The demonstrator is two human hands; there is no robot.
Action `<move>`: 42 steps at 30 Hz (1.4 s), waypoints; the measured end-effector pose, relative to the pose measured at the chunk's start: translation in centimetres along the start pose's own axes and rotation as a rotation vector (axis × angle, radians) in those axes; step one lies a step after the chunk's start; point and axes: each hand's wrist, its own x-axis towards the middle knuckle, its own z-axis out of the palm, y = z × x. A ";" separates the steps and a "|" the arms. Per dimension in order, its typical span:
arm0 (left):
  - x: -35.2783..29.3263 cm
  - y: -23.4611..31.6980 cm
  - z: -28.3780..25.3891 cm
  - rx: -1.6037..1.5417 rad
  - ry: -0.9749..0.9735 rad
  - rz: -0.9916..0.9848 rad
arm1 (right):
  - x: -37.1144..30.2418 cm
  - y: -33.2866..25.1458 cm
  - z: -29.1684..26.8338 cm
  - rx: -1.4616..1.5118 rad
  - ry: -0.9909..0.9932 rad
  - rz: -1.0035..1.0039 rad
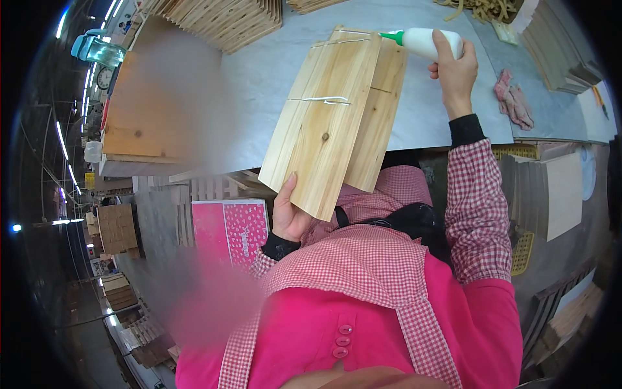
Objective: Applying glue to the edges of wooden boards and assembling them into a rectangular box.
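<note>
My left hand [289,215] grips the near left corner of a pale wooden board [321,139], its thumb on top. The board lies tilted over the table's near edge. Narrow grooves cross its face, and white glue lies in lines at the far end and in part of the middle groove. Under its right side sits a second grooved board [381,123], partly covered. My right hand [457,70] is closed around a white glue bottle [420,43], held on its side. The green nozzle points left, at the far right corner of the top board.
Wooden panels stand stacked at the table's back [223,23] and far right [560,45]. A pink rag [513,100] lies on the grey table [479,97]. At the left are a wooden box [139,104] and a teal bottle [103,50]; a blur hides part of that side.
</note>
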 end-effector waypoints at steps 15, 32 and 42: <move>0.4 0.1 -0.2 -0.016 -0.030 0.023 | -6.9 -1.9 -2.5 -0.016 -0.234 -0.003; 2.8 0.6 -1.4 -0.024 -0.114 0.148 | -19.8 -5.4 -5.9 -0.023 -0.639 -0.114; 2.7 2.1 -0.6 -0.023 -0.156 0.155 | -14.7 -4.2 -3.4 0.056 -0.421 -0.130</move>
